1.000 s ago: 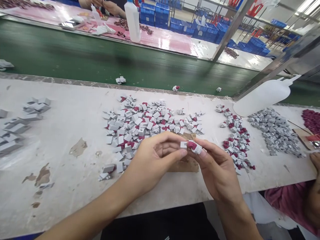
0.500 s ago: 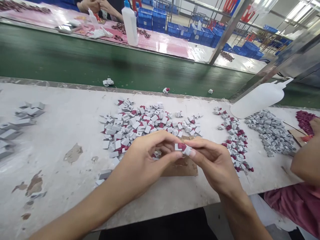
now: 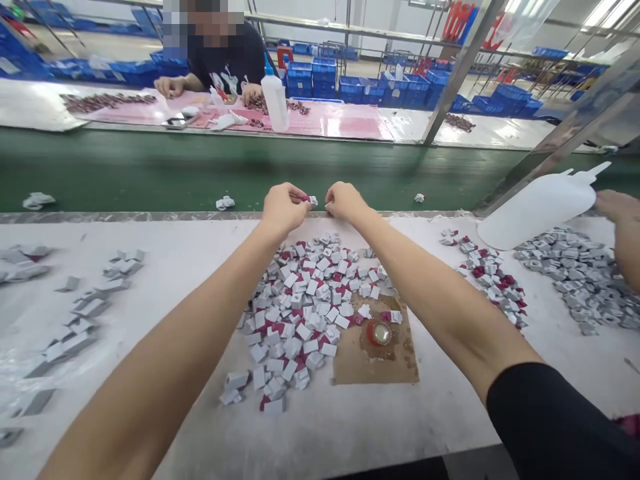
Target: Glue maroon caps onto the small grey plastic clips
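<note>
Both my arms stretch out to the table's far edge, at the border of the green conveyor belt [image 3: 150, 173]. My left hand [image 3: 283, 208] pinches a small grey-and-red part [image 3: 313, 200] at its fingertips. My right hand [image 3: 344, 200] is curled shut just right of that part, a small gap away; nothing shows in its fingers. Beneath my forearms lies a big pile of grey-and-red parts [image 3: 310, 300]. A piece of cardboard [image 3: 375, 367] with a red round cap [image 3: 380, 332] on it lies beside the pile.
A white squeeze bottle [image 3: 540, 203] leans at the right, another person's hand [image 3: 615, 203] at its tip. Below it sit a grey pile [image 3: 575, 273] and a mixed pile [image 3: 490, 280]. Grey pieces [image 3: 80, 307] lie at left. Loose parts [image 3: 225, 202] rest on the belt. A person [image 3: 220, 60] works opposite.
Both hands moved from just above the cardboard out to the far table edge by the belt, carrying the part. The right hand has come off the part. The camera tilted up.
</note>
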A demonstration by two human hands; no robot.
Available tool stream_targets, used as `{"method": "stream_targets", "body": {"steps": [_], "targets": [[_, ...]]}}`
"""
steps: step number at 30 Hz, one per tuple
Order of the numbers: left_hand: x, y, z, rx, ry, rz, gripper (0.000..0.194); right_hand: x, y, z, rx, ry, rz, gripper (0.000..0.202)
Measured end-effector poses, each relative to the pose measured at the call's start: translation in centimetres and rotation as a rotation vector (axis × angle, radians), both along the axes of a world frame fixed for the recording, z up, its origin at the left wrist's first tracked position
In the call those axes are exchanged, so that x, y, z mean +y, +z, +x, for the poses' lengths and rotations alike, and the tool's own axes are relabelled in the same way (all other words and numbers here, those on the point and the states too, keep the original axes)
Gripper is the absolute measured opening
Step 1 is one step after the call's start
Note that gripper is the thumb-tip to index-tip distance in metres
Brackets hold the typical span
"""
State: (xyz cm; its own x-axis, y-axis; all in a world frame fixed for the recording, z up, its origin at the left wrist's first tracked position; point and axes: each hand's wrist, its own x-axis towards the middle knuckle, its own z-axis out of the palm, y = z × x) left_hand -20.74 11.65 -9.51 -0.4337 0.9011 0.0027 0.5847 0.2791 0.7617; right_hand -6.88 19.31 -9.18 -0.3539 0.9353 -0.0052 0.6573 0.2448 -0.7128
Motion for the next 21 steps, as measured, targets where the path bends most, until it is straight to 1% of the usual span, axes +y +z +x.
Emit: {"method": "stream_targets", "body": {"steps": [1,3,6,7,9,11,13,15,17,19,20,21], "targets": [[1.2,-0.4,0.2,-0.006,-0.015,-0.031,0.015,0.0,0.1,0.3,0.007,-0.002,-0.018,0.030],[3.2,-0.9,0.7,-0.026,-0.063,-0.105,0.011,-0.8,0.6,2.1,0.040,-0.007,-0.048,0.029],[5.3,-1.2,1.9,-0.055,-0.152,-0.216,0.032,-3.8,1.5,6.7,0.103,-0.006,-0.104,0.031],[5.7,-1.1,2.3,-0.059,-0.176,-0.248,0.037,-5.1,1.7,8.4,0.111,-0.004,-0.121,0.030],[6.1,-0.6,3.1,-0.054,-0.208,-0.291,0.039,-7.8,1.7,11.5,0.172,-0.019,-0.161,0.024],[5.5,0.0,3.5,-0.025,-0.212,-0.282,0.039,-10.6,1.2,13.9,0.338,-0.071,-0.226,0.020],[3.7,0.8,3.3,0.011,-0.210,-0.234,0.047,-13.2,0.5,15.4,0.555,-0.140,-0.304,0.030],[0.6,1.5,2.5,0.033,-0.231,-0.190,0.053,-15.3,-0.1,16.2,0.712,-0.199,-0.350,0.042],[-3.6,2.1,1.1,0.055,-0.285,-0.157,0.050,-17.1,-0.6,16.4,0.800,-0.248,-0.358,0.049],[-8.6,2.2,-0.8,0.108,-0.333,-0.108,0.047,-18.5,-0.8,16.6,0.840,-0.283,-0.348,0.053],[-11.2,2.0,-1.7,0.130,-0.330,-0.087,0.048,-19.2,-0.9,16.8,0.842,-0.294,-0.340,0.054],[-13.8,1.7,-2.5,0.152,-0.289,-0.078,0.049,-19.8,-1.1,16.9,0.837,-0.300,-0.332,0.055]]}}
